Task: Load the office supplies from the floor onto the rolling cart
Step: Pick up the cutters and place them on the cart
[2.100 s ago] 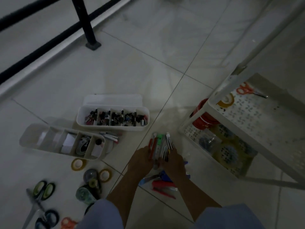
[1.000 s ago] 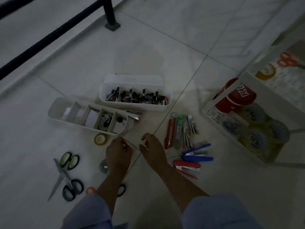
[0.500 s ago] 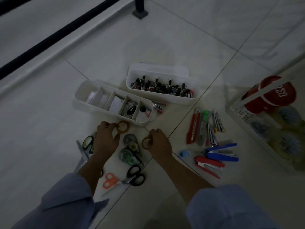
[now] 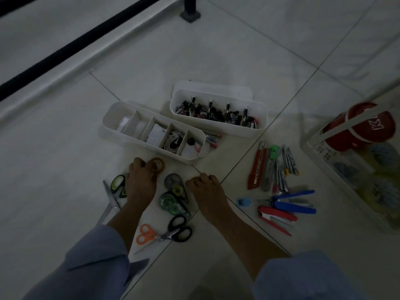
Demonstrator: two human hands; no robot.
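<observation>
My left hand [image 4: 140,182] pinches a brown tape roll [image 4: 157,166] on the floor just below the divided white tray [image 4: 112,118]. My right hand [image 4: 205,191] is curled shut over a second small tape roll, which its fingers hide. Two correction-tape dispensers [image 4: 173,191] lie between the hands. Green scissors [image 4: 118,185] are left of my left wrist; orange scissors [image 4: 145,234] and black scissors [image 4: 179,229] lie below. The white cart [image 4: 318,137] is at the right edge, with a red container [image 4: 363,126] on its low shelf.
A white bin of binder clips [image 4: 216,114] stands behind the tray. Box cutters [image 4: 270,167] and blue and red staplers [image 4: 290,206] lie on the floor between my right hand and the cart. A black railing [image 4: 86,40] and its post [image 4: 190,9] run along the top left.
I put the bundle of cutters down on the floor, then both hands moved left to the tape rolls. In the last half second the right hand's fingers closed over its roll.
</observation>
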